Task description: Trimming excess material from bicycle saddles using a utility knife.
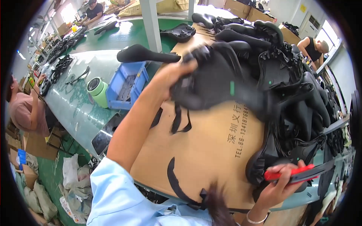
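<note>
My left hand [179,73] reaches up over the cardboard sheet, closed on the edge of a black bicycle saddle [218,81]. The saddle is smeared by motion, and a small green mark shows on it. At the lower right, my right hand [279,186] is wrapped round a red and dark grey utility knife [298,174], which points to the right. Just beyond this hand lies a heap of black saddles and covers [279,67]. On the cardboard [203,132] are a curved black strip [174,177] and a few black scraps [177,118].
A blue bin [126,84] with dark pieces and a green round container [97,90] stand left of the cardboard. Near them lie a single black saddle [145,54] and a phone [105,137]. A metal post [151,26] rises behind. Other people work around the tables.
</note>
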`<state>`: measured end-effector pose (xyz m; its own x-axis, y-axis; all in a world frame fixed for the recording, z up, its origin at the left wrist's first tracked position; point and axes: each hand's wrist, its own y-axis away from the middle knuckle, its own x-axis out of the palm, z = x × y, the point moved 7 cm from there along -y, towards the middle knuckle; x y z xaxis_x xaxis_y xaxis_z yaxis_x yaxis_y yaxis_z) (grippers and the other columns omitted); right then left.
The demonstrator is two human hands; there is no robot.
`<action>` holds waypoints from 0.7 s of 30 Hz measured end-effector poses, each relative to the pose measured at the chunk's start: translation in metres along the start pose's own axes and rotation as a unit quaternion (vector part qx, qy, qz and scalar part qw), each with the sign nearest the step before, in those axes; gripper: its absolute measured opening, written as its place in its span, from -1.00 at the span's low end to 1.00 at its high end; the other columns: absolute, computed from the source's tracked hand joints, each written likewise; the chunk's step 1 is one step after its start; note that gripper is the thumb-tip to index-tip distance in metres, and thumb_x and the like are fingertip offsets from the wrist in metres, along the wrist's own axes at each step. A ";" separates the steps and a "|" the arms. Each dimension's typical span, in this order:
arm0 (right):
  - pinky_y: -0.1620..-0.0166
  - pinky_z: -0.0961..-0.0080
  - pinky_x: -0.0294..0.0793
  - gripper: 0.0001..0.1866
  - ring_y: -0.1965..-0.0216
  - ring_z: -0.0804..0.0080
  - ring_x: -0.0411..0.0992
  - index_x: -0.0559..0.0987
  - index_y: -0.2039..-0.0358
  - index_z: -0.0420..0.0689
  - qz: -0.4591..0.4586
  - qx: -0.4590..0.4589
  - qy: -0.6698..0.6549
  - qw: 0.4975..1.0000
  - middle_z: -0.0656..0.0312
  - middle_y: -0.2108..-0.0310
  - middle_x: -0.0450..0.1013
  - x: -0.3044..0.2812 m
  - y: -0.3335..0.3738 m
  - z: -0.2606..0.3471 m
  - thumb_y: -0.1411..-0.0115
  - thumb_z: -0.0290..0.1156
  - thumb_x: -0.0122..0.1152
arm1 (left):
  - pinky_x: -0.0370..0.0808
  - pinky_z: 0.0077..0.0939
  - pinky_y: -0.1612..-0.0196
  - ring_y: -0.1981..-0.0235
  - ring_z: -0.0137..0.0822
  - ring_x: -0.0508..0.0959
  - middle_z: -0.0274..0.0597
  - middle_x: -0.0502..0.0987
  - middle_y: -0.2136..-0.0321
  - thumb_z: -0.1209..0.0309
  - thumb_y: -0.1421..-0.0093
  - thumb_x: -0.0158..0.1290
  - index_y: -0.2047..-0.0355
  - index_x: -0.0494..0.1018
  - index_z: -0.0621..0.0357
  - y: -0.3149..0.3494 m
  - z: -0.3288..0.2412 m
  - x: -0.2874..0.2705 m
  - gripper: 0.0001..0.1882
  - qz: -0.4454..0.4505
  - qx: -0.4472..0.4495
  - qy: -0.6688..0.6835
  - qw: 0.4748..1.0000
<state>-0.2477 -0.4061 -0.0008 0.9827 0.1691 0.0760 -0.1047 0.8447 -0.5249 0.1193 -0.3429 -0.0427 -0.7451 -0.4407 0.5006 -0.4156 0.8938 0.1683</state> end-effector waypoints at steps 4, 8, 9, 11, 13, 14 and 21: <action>0.41 0.57 0.44 -0.47 0.55 0.47 0.43 0.12 -0.14 -0.32 0.173 0.097 0.027 0.980 0.19 0.46 0.39 0.011 0.055 -0.040 -0.22 -0.52 0.05 | 0.52 -0.39 0.42 0.43 -0.22 0.59 0.02 0.57 0.28 0.26 -0.32 -0.04 0.18 0.43 0.31 -0.106 -0.062 -0.094 -0.69 -0.205 0.281 0.223 0.910; 0.42 0.53 0.49 -0.57 0.56 0.47 0.45 0.23 -0.03 -0.30 0.200 0.302 0.028 0.932 0.21 0.52 0.40 -0.009 0.099 -0.091 -0.17 -0.61 0.10 | 0.42 -0.51 0.51 0.55 -0.37 0.53 -0.17 0.59 0.46 0.33 -0.12 0.06 0.40 0.54 0.25 -0.138 -0.015 0.015 -0.79 0.114 0.176 -0.319 0.924; 0.43 0.55 0.47 -0.63 0.53 0.49 0.46 0.28 0.04 -0.28 0.171 0.315 0.024 0.933 0.21 0.50 0.41 -0.013 0.106 -0.096 -0.18 -0.55 0.16 | 0.48 -0.48 0.36 0.45 -0.34 0.56 -0.21 0.60 0.39 0.27 -0.07 0.13 0.35 0.59 0.15 -0.111 0.011 0.057 -0.76 0.162 -0.008 -0.443 0.882; 0.43 0.56 0.45 -0.68 0.51 0.51 0.46 0.33 0.10 -0.25 0.158 0.330 0.006 0.931 0.22 0.47 0.42 -0.011 0.112 -0.098 -0.20 -0.49 0.22 | 0.47 -0.46 0.27 0.37 -0.30 0.56 -0.21 0.60 0.37 0.25 -0.06 0.14 0.32 0.59 0.13 -0.115 -0.002 0.073 -0.75 0.195 0.063 -0.504 0.839; 0.45 0.57 0.44 -0.69 0.54 0.49 0.47 0.35 0.14 -0.26 0.214 0.294 0.089 0.927 0.22 0.50 0.43 -0.009 0.108 -0.099 -0.19 -0.46 0.24 | 0.46 -0.41 0.08 0.21 -0.22 0.55 -0.21 0.59 0.33 0.23 -0.04 0.17 0.27 0.59 0.09 -0.126 -0.006 0.100 -0.71 0.272 0.203 -0.591 0.732; 0.45 0.57 0.44 -0.69 0.54 0.49 0.47 0.35 0.14 -0.26 0.214 0.293 0.085 0.928 0.22 0.50 0.43 -0.010 0.110 -0.100 -0.19 -0.46 0.24 | 0.44 -0.32 0.03 0.13 -0.15 0.54 -0.19 0.56 0.23 0.23 -0.01 0.22 0.21 0.55 0.09 -0.147 -0.032 0.084 -0.66 0.036 0.262 -0.614 0.744; 0.51 0.55 0.44 -0.67 0.62 0.49 0.46 0.39 0.19 -0.31 0.265 0.210 0.144 0.930 0.20 0.63 0.49 -0.003 0.104 -0.098 -0.17 -0.38 0.27 | 0.30 -0.05 -0.05 0.03 -0.17 0.48 -0.16 0.49 0.12 0.19 0.09 0.27 0.12 0.49 0.09 -0.229 -0.032 0.039 -0.49 -0.211 0.298 -0.761 0.536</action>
<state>-0.2466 -0.3680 -0.1387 0.7702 0.5263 -0.3604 -0.5768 0.8158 -0.0414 0.2019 -0.5621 -0.0350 0.1058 -0.5549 -0.8251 -0.4699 0.7034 -0.5333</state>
